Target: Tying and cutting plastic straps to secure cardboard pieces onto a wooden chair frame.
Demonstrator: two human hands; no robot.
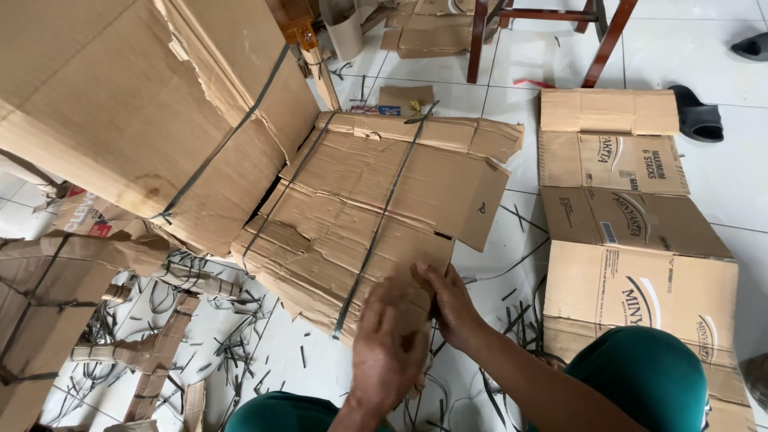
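Observation:
A bundle of flattened brown cardboard (360, 208), bound with dark plastic straps (376, 224), lies on the white tiled floor in front of me. My left hand (390, 344) rests on the bundle's near corner, back of the hand up, fingers curled over the cardboard edge. My right hand (446, 302) grips the same near edge just to the right, fingers tucked under the top sheets. A larger strapped bundle (136, 112) leans at the upper left, its corner overlapping the one I hold.
A flattened printed carton (632, 232) lies unfolded on the floor at right. Cut strap pieces (216, 336) litter the tiles at lower left. Wooden chair legs (600, 40) stand at the top, dark sandals (696, 116) beyond. More cardboard scraps (48, 312) sit at far left. My green-clad knees fill the bottom.

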